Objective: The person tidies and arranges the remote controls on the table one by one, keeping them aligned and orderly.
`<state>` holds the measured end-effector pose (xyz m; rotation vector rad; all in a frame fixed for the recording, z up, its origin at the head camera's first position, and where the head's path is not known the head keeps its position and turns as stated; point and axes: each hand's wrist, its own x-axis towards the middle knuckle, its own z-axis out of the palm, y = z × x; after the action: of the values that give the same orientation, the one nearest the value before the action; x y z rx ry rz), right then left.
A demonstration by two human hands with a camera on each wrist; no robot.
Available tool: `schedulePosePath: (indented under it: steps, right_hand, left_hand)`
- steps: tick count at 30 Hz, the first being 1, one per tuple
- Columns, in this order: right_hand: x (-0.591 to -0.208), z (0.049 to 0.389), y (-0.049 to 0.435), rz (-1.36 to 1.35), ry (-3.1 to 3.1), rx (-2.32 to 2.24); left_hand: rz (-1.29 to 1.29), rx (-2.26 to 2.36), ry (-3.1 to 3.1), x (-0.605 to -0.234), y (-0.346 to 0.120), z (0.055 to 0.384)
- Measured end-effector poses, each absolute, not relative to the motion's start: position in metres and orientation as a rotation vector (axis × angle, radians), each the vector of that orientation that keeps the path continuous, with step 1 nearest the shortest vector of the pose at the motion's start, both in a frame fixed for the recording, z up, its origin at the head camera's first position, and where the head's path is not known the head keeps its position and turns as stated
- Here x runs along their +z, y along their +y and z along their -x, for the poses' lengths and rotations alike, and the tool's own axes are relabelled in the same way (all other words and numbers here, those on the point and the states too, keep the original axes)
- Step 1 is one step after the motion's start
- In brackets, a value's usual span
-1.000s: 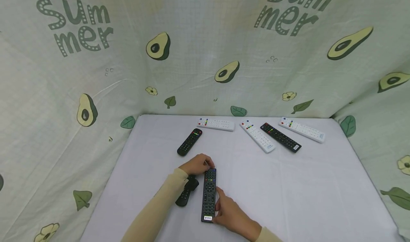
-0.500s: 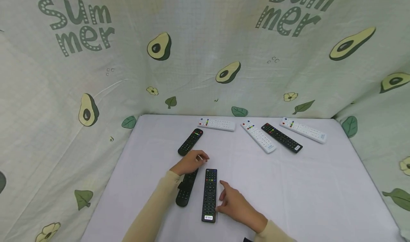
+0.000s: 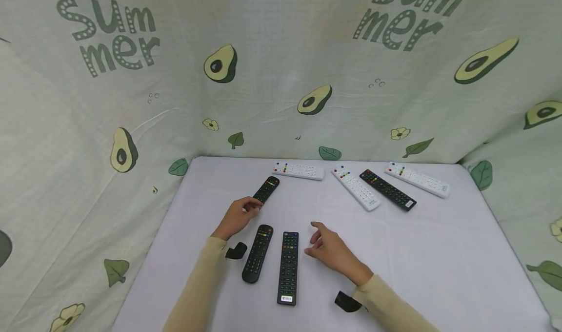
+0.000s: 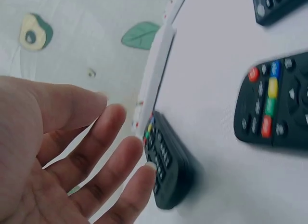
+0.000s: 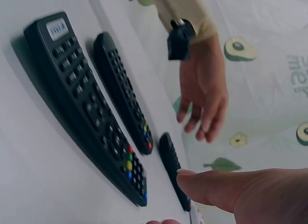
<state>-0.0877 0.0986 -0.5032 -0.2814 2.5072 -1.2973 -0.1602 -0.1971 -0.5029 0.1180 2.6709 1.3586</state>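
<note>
Above the lower end of a black remote control lying slanted at the back left, my left hand reaches out with loosely bent fingers. The left wrist view shows the fingers spread beside that remote, with nothing held. My right hand hovers over the cloth, fingers relaxed and holding nothing. Just left of it lies a long black remote with a white label at its near end. A rounded black remote lies left of that one, slightly tilted. The two stand side by side, apart.
Along the back lie a white remote, a slanted white remote, a black remote with a label and another white remote. A printed cloth hangs behind the white-covered table.
My left hand has left the top of the long remote and moved up and left to the back-left remote. My right hand has let go of the long remote's side and moved right and away.
</note>
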Motion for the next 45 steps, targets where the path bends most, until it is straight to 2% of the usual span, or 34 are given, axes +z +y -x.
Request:
schedulePosePath:
  steps: [24,45]
  right_hand:
    - [-0.507,0.184,0.078,0.319,2.548,-1.294]
    - [-0.521,0.248,0.038,0.516,2.532,-1.187]
  left_hand:
    - [0.186,1.393,2.761,-0.529,-0.228,0.153]
    - [0.196,1.324,2.728,-0.537,-0.219,0.163]
